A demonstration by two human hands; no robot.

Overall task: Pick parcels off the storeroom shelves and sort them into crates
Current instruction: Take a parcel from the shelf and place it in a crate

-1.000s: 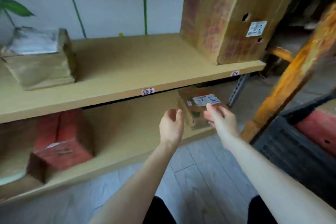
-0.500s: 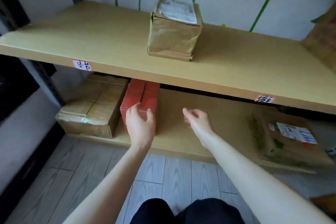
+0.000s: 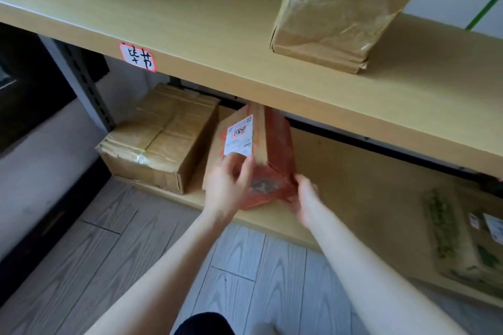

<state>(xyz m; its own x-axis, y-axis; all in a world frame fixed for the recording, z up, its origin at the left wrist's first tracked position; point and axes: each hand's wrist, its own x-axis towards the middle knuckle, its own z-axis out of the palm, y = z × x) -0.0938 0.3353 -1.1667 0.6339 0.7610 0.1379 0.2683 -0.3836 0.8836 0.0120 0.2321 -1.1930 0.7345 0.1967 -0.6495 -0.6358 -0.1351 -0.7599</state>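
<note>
A red and brown parcel (image 3: 268,141) with a white label stands tilted at the front of the lower shelf (image 3: 353,193). My left hand (image 3: 226,185) grips its near left side, fingers curled over the labelled face. My right hand (image 3: 303,196) holds its lower right corner from beneath. The parcel's far end is hidden under the upper shelf (image 3: 204,24).
A taped brown box (image 3: 160,139) sits just left of the red parcel. A crumpled brown parcel (image 3: 337,8) stands on the upper shelf. A green-printed box (image 3: 462,234) lies at the lower shelf's right. A grey metal upright (image 3: 81,79) stands at left, wood-look floor below.
Both hands have closed on the red parcel and tipped it forward off the shelf, turning its labelled face up. The view has moved closer and left.
</note>
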